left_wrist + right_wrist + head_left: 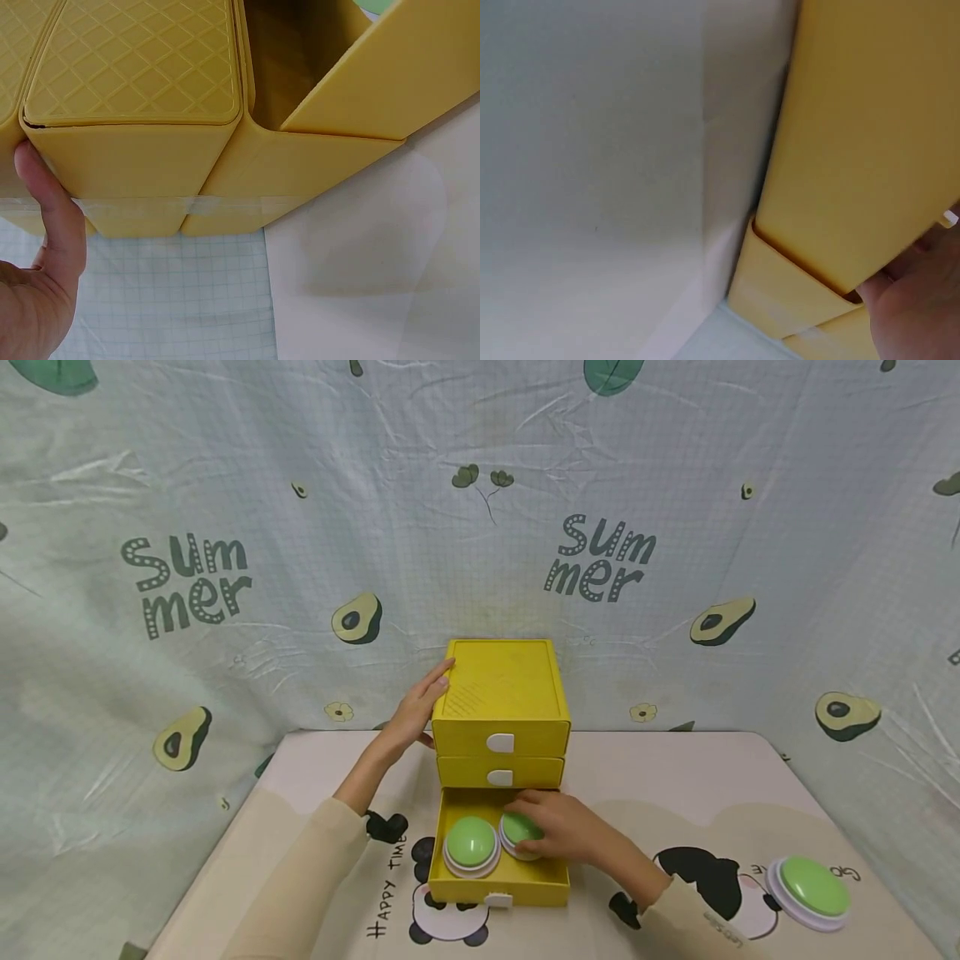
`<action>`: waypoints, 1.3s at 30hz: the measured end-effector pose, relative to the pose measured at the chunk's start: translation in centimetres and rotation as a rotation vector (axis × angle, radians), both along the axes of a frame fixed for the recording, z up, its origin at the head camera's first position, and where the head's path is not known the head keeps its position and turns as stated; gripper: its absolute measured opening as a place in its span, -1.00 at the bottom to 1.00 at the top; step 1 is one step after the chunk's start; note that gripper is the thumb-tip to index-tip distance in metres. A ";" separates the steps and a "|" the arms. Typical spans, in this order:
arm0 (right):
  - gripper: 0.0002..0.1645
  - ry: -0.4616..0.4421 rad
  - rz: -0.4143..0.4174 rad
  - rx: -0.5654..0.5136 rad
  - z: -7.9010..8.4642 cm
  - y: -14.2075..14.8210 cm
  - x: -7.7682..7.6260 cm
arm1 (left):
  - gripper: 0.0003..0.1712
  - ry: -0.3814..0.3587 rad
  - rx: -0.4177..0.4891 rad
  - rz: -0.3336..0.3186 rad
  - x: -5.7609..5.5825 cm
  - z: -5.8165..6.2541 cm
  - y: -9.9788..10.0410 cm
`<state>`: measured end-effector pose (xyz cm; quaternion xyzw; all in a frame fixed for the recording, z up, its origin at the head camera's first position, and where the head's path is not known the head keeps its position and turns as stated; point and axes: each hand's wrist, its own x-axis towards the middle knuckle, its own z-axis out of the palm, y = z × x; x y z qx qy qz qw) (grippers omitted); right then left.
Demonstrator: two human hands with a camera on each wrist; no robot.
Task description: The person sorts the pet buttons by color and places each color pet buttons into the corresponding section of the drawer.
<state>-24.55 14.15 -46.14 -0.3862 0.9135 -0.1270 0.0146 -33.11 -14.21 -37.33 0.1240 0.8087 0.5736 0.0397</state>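
A yellow unit of stacked drawers (504,681) stands at the back of the table, its bottom drawer (536,895) pulled out. Two green-domed buzzer buttons with white bases sit in that drawer, a left one (470,843) and a right one (517,829). My right hand (567,828) grips the right button from above, its fingers covering part of the dome. In the right wrist view the right hand (919,296) reaches over the drawer's side wall (862,135). My left hand (411,712) rests with extended fingers against the unit's left side; its thumb (56,202) lies along the yellow casing (135,161).
A third green buzzer button (816,887) lies on the table at the right. Two shut drawers with white tabs, an upper one (468,739) and a middle one (465,772), sit above the pulled-out one. A patterned cloth (420,552) hangs behind the table.
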 end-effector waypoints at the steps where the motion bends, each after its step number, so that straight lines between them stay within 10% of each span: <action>1: -0.38 0.015 -0.001 0.017 -0.1 -0.1 0.0 | -0.35 -0.001 0.000 -0.002 -0.1 0.0 0.0; 28: -0.71 0.343 0.090 -0.099 -0.3 0.8 0.7 | -0.36 0.011 0.008 -0.006 -0.4 -0.2 -0.1; 39: -0.82 0.448 0.033 -0.172 -0.7 0.1 0.3 | -0.35 -0.035 0.006 -0.028 2.3 2.9 0.4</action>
